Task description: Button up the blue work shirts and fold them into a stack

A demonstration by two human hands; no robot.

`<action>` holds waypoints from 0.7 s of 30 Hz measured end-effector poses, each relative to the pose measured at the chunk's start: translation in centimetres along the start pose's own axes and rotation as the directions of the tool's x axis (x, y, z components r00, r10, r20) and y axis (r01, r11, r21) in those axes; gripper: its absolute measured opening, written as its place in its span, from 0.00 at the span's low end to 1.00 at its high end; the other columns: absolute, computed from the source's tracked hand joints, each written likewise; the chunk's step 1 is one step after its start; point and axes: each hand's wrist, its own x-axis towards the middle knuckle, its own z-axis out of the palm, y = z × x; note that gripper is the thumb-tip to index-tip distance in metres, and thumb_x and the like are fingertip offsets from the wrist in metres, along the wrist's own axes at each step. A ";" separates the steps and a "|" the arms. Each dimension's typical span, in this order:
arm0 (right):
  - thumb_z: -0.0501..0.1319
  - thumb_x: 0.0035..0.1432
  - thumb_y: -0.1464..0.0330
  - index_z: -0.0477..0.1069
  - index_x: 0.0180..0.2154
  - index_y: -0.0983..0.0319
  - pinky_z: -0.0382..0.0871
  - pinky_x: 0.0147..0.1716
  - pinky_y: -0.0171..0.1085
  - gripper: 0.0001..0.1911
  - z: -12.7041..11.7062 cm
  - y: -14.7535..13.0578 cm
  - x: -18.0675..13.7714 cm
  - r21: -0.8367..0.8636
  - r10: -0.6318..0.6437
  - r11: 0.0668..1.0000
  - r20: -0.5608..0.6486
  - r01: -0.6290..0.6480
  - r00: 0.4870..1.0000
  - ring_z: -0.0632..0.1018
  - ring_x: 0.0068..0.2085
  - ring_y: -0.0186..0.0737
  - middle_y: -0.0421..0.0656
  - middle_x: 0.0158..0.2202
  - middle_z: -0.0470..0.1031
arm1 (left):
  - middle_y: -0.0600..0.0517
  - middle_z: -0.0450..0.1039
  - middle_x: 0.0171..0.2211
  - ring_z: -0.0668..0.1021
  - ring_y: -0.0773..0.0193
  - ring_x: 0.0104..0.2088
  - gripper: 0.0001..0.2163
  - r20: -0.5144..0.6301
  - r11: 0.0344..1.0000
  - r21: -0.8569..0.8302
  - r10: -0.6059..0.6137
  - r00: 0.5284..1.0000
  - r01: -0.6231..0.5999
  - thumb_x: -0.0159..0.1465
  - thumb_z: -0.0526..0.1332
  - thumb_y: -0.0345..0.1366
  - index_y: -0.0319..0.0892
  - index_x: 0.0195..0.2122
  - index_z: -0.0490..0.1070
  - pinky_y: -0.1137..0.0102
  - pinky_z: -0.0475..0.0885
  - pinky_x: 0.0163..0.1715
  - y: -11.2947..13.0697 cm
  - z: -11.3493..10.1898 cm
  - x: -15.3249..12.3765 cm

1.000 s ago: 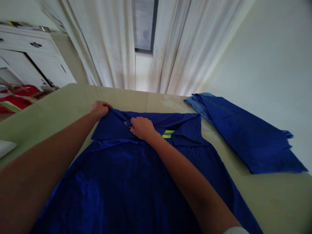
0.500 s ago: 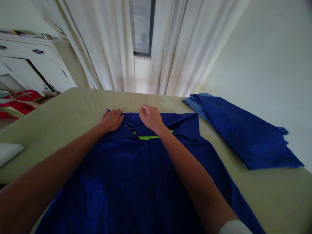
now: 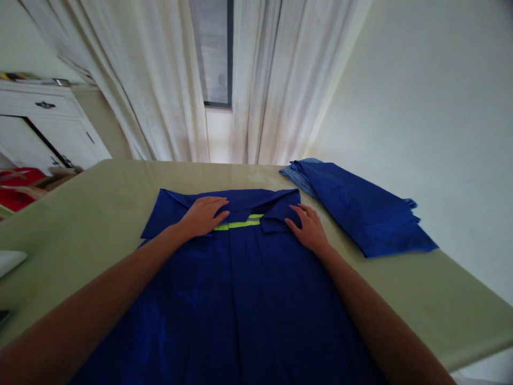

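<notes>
A dark blue garment (image 3: 200, 305) with a front seam lies spread on the table, its far end folded over toward me. Part of a yellow-green strip (image 3: 239, 224) shows between the folded flaps. My left hand (image 3: 206, 215) rests on the folded part, left of the middle, fingers stretched out. On the right corner of the fold lies my right hand (image 3: 309, 225), its fingers spread and touching the cloth. Neither hand is gripping anything.
A folded blue garment (image 3: 356, 208) lies at the table's right edge by the wall. The pale table (image 3: 80, 214) ends at curtains (image 3: 152, 80). A white object (image 3: 10, 262) sits at the left; a white cabinet (image 3: 52, 128) and red items (image 3: 18, 187) stand beyond.
My left hand has moved right, from the fold's far left corner toward its middle. My right hand has come down onto the right corner and opened from a closed shape. The view has shifted.
</notes>
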 end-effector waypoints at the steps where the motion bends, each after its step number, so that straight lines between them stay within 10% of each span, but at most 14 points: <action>1: 0.54 0.69 0.49 0.69 0.65 0.57 0.62 0.64 0.57 0.30 0.3 0.1 -0.6 -0.018 -0.021 1.000 0.051 0.022 0.998 0.69 0.66 0.58 0.53 0.66 0.67 | 0.43 0.63 0.70 0.67 0.51 0.69 0.30 -0.006 1.000 -0.003 0.029 1.000 -0.029 0.72 0.48 0.55 0.44 0.69 0.63 0.55 0.57 0.70 2.0 0.6 0.8; 5: 0.51 0.71 0.47 0.69 0.66 0.58 0.60 0.66 0.57 0.32 0.5 -0.3 -1.0 -0.039 -0.048 0.998 0.165 0.055 0.985 0.66 0.69 0.57 0.53 0.69 0.65 | 0.42 0.58 0.72 0.64 0.48 0.71 0.27 0.042 0.999 0.045 -0.032 0.999 0.030 0.74 0.48 0.46 0.45 0.72 0.59 0.50 0.59 0.69 7.4 3.3 3.5; 10: 0.51 0.72 0.48 0.71 0.63 0.60 0.61 0.66 0.52 0.30 0.3 -0.3 -0.7 0.004 0.023 1.000 0.074 -0.023 0.997 0.67 0.68 0.54 0.53 0.69 0.65 | 0.37 0.70 0.65 0.77 0.49 0.60 0.28 0.138 0.986 0.156 -0.078 0.987 0.056 0.67 0.49 0.25 0.43 0.68 0.63 0.55 0.73 0.58 7.9 3.7 3.9; 18: 0.56 0.72 0.62 0.72 0.61 0.63 0.64 0.61 0.49 0.21 0.9 0.2 -0.5 0.056 0.124 0.990 0.046 -0.126 0.991 0.73 0.60 0.54 0.53 0.63 0.72 | 0.41 0.70 0.65 0.73 0.50 0.63 0.22 -0.032 0.994 0.105 0.023 0.999 -0.019 0.75 0.50 0.42 0.39 0.66 0.65 0.56 0.68 0.63 12.8 3.1 5.6; 21: 0.58 0.71 0.64 0.72 0.60 0.64 0.63 0.62 0.46 0.20 0.8 0.7 -0.6 0.158 0.115 0.981 -0.008 -0.112 0.993 0.73 0.59 0.50 0.53 0.61 0.73 | 0.43 0.75 0.59 0.77 0.51 0.56 0.20 0.001 0.996 0.091 0.017 1.000 -0.017 0.72 0.52 0.33 0.43 0.64 0.69 0.58 0.74 0.54 13.9 3.9 7.0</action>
